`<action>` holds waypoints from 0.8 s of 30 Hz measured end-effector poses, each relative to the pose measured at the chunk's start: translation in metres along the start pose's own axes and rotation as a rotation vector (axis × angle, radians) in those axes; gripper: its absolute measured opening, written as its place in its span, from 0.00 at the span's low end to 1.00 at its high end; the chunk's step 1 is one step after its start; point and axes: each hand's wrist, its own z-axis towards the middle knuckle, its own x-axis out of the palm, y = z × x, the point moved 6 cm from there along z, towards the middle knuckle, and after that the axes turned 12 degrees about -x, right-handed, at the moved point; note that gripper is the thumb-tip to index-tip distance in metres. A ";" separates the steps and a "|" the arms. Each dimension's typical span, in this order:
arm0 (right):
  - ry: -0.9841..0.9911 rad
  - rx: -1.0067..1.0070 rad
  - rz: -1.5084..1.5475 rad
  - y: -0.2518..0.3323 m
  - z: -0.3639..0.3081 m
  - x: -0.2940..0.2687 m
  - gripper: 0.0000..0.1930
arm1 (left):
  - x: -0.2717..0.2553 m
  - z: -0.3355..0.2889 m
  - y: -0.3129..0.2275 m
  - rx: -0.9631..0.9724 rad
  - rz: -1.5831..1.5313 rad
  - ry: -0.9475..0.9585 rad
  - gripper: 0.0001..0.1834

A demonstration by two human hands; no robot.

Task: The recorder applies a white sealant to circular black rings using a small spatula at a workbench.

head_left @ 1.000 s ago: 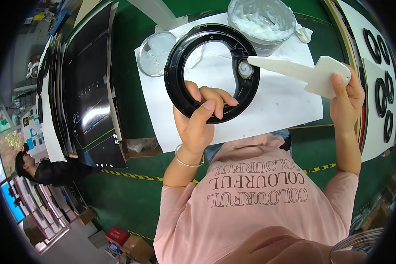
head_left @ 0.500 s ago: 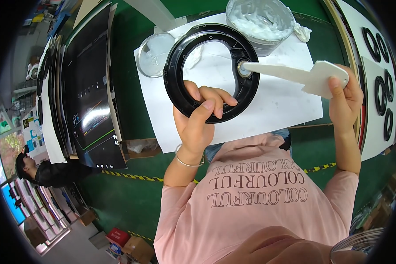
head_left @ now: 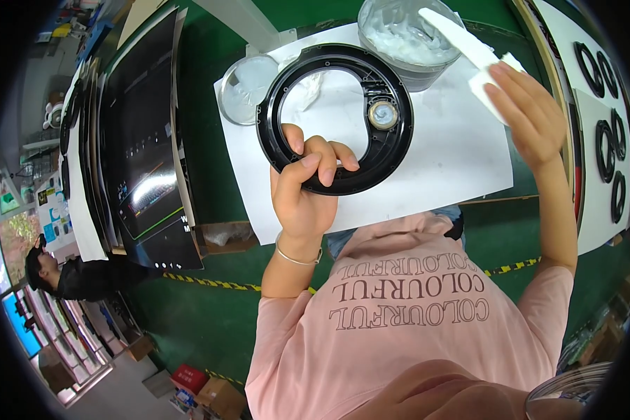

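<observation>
My left hand [head_left: 308, 175] is closed around the lower left part of a black ring-shaped plastic housing [head_left: 392, 154], lifted above white paper. On the right side of the ring sits a round metal-rimmed part [head_left: 383, 115] with pale paste on it. My right hand [head_left: 535, 115] grips a white flat spatula [head_left: 462, 38] by its wide end. The spatula's narrow tip points up and left, over the rim of a clear tub [head_left: 427, 78] holding whitish paste [head_left: 406, 42].
White paper [head_left: 441, 161] covers the green table. A round clear lid [head_left: 246, 91] lies left of the ring. Several black rings [head_left: 604, 150] rest on a white board at the right. Dark panels [head_left: 136, 140] stand at left; a person [head_left: 84, 276] is beyond them.
My right hand has drawn the spatula off the ring's round part and swung it up toward the paste tub. The ring in my left hand has shifted only slightly.
</observation>
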 end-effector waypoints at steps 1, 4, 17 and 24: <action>0.001 0.001 -0.004 -0.001 -0.001 0.007 0.11 | -0.001 0.000 0.001 -0.009 -0.017 0.003 0.07; 0.039 -0.023 -0.054 0.007 -0.010 0.024 0.11 | 0.001 -0.001 -0.002 0.004 -0.014 -0.006 0.07; 0.013 0.143 0.060 0.006 -0.061 -0.013 0.10 | -0.001 0.002 -0.002 0.004 -0.029 0.006 0.07; -0.763 1.445 1.009 -0.027 -0.103 0.015 0.15 | 0.002 0.001 -0.003 0.010 -0.045 0.022 0.07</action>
